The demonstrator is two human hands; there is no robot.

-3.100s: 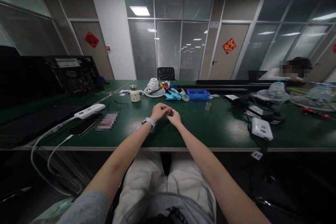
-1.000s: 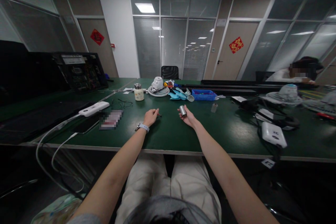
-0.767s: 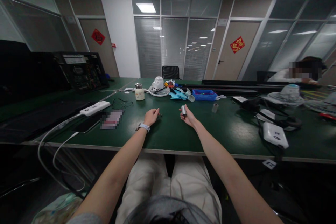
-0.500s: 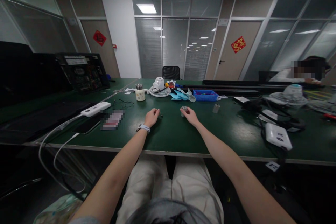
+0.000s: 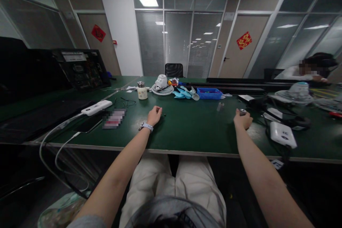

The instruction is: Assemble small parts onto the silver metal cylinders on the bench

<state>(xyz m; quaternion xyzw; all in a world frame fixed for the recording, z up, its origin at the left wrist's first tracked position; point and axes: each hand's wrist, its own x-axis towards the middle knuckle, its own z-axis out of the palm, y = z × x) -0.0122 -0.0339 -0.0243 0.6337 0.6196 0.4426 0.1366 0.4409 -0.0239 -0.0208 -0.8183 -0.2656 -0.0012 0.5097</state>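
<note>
My right hand (image 5: 242, 119) rests out to the right on the green table (image 5: 192, 128), its fingers closed around a small silver metal cylinder (image 5: 242, 112) that shows at the top of the fist. My left hand (image 5: 154, 114) lies on the table near the middle, fingers curled and pinched on something thin and dark that I cannot make out. A tiny dark piece (image 5: 164, 115) lies just right of its fingertips. A second small silver cylinder (image 5: 219, 106) stands on the table between the two hands, farther back.
At the back stand a cream jar (image 5: 142, 91), a white fan with grille (image 5: 162, 86), pale blue fan blades (image 5: 184, 93) and a blue tray (image 5: 210, 93). White adapters and black cables (image 5: 282, 133) lie right, a white power strip (image 5: 96, 107) left. Another person (image 5: 307, 71) sits far right.
My right hand has swung well to the right with the silver cylinder, turning palm down. My left hand has stayed in place. Earlier both hands were together at the centre.
</note>
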